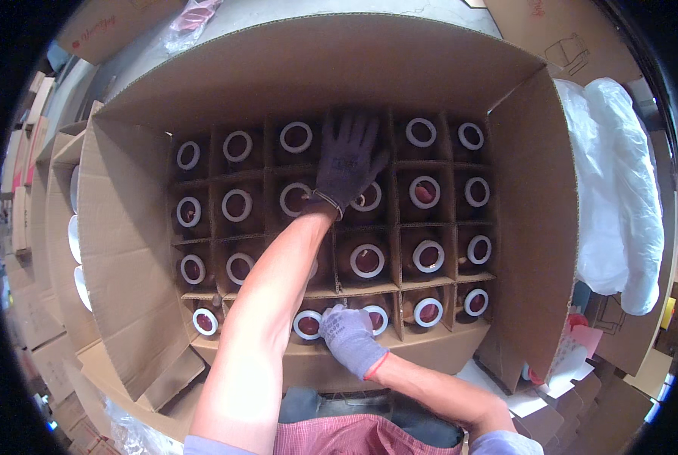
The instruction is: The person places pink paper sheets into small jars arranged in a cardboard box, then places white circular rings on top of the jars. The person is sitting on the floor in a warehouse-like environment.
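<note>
A large open cardboard box stands before me, split by cardboard dividers into a grid of cells. In the cells stand several jars with pale ring-shaped rims; inside them it looks dark red, as in this jar. My left hand, in a grey work glove, lies palm down with spread fingers over a cell in the far row and hides what is in it. Close to the near wall, my gloved right hand bends its fingers down between two jars, a left one and a right one. Its fingertips are hidden.
Milky plastic wrap lies beyond the box's right flap. Flat printed cardboard is at the upper right. To the left, another box holds white round items. Clear plastic lies at the lower left, papers at the lower right.
</note>
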Motion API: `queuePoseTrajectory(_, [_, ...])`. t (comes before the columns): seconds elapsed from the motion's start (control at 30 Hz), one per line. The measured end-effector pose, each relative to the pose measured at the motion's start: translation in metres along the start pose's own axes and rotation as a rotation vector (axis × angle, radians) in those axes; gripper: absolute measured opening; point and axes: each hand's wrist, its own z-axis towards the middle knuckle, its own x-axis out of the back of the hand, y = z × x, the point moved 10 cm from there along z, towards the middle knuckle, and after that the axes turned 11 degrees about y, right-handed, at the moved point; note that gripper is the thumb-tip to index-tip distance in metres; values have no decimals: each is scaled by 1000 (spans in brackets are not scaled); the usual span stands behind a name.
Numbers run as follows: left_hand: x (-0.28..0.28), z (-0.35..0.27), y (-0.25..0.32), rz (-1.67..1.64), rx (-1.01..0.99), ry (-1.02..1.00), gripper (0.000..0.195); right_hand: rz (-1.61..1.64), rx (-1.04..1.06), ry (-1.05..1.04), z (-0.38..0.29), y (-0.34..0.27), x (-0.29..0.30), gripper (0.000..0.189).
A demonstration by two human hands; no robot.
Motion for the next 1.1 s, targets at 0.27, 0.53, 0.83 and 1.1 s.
queuePoseTrajectory(0.27, [-7,-6,-9,3,33,1,64,-63,256,195,-41,-1,6,20])
queuePoseTrajectory(0.53, [4,2,3,-73,-49,28,64,-36,400,313,-63,-7,36,31])
queuePoseTrajectory(0.83, [15,11,4,-68,17,-73,63,549,122,1117,-103,167,401,41])
queuePoseTrajectory(1.1, [14,18,13,-212,44,-115,65,51,-486,1097,16,427,501,33])
